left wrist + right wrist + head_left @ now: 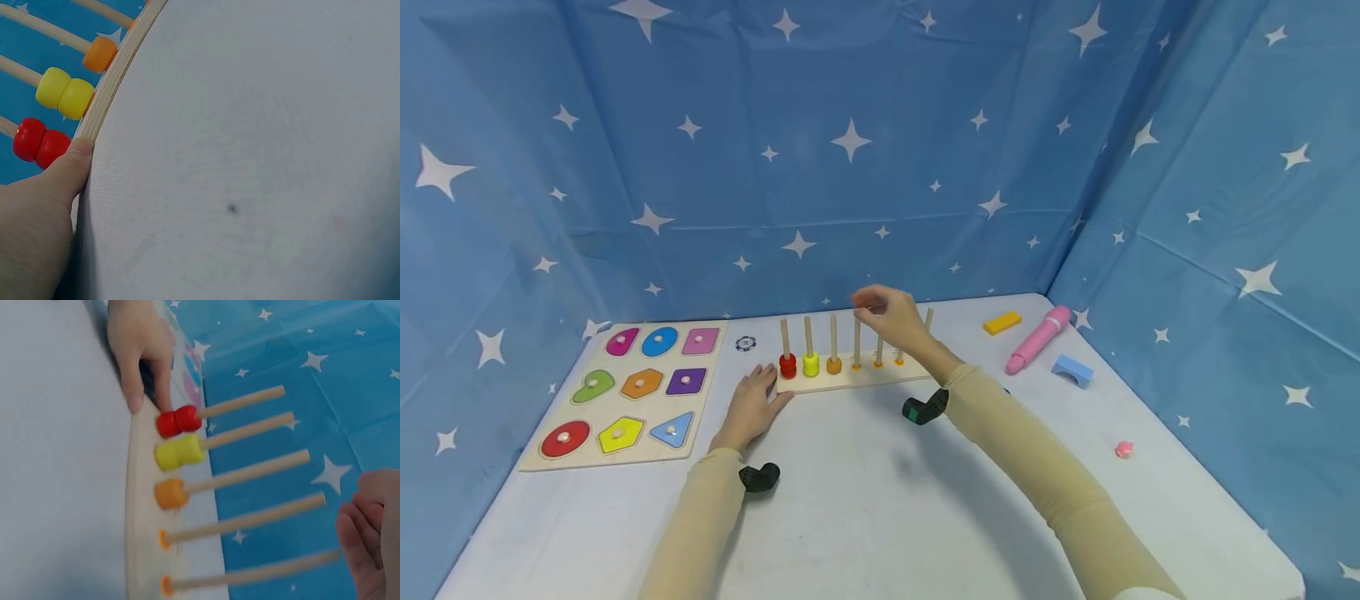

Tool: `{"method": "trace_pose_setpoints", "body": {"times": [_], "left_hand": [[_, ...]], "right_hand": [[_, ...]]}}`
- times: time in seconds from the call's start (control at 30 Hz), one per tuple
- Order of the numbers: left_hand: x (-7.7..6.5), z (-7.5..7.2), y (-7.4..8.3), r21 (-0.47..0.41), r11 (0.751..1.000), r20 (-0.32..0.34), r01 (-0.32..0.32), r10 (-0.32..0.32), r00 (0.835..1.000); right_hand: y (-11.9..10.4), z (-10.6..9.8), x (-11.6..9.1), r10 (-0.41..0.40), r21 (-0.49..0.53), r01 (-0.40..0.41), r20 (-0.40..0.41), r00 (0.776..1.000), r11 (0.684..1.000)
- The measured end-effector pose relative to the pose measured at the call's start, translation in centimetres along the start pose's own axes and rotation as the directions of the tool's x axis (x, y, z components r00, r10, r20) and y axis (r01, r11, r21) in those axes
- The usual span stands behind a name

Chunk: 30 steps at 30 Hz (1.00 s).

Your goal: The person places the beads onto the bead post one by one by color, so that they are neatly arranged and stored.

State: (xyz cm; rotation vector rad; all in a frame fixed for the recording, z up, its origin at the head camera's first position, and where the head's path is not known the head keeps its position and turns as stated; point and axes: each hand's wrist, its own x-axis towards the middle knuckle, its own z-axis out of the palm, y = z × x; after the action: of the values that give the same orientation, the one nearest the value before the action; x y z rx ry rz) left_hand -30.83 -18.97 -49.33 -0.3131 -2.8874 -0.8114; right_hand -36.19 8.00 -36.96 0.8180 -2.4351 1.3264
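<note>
A wooden peg board (850, 379) lies across the far part of the table, with several upright pegs. Two red beads (178, 421), two yellow beads (179, 452) and one orange bead (171, 494) sit on the first three pegs. My left hand (751, 408) rests at the board's left end, its thumb (78, 150) touching the front edge and its fingers extended past the end. Above the board, my right hand (895, 321) is near the top of the fourth peg (250, 519), fingers bent. No bead shows in it, but its inner side is partly hidden.
To the left lies a shape puzzle board (617, 392) with knobbed pieces, and beside it a poker chip (746, 343). A yellow block (1002, 323), a pink marker (1037, 340), a blue arch block (1072, 370) and a small pink piece (1123, 450) lie at right.
</note>
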Motion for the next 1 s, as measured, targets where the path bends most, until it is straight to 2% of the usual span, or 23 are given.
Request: {"method": "trace_pose_setpoints", "body": {"times": [0.2, 0.37, 0.63, 0.8, 0.9, 1.0], "left_hand": [[0.1, -0.3, -0.3, -0.003, 1.0, 0.001, 0.015, -0.015, 1.0], [0.2, -0.7, -0.3, -0.003, 1.0, -0.009, 0.01, -0.01, 1.0], [0.2, -0.5, -0.3, 0.011, 1.0, -0.001, 0.003, -0.003, 1.0], [0.0, -0.1, 0.1, 0.016, 1.0, 0.003, -0.006, 0.006, 1.0], [0.0, 0.0, 0.1, 0.013, 1.0, 0.006, -0.002, 0.002, 1.0], [0.0, -0.1, 0.2, 0.017, 1.0, 0.001, -0.003, 0.003, 1.0]], "right_hand": [[2.3, -3.4, -3.1, 0.026, 0.01, -0.026, 0.061, 0.998, 1.0], [5.1, -6.3, -6.6, 0.099, -0.04, -0.096, 0.103, 0.99, 0.995], [8.7, -9.1, -12.0, 0.208, -0.037, -0.205, 0.201, 0.957, 0.978], [9.3, -10.4, -14.6, 0.202, -0.1, -0.182, 0.269, 0.942, 0.978], [9.4, -10.9, -15.5, 0.186, -0.168, -0.137, 0.319, 0.929, 0.976], [9.3, -11.0, -15.9, 0.201, -0.22, -0.126, 0.362, 0.91, 0.967]]}}
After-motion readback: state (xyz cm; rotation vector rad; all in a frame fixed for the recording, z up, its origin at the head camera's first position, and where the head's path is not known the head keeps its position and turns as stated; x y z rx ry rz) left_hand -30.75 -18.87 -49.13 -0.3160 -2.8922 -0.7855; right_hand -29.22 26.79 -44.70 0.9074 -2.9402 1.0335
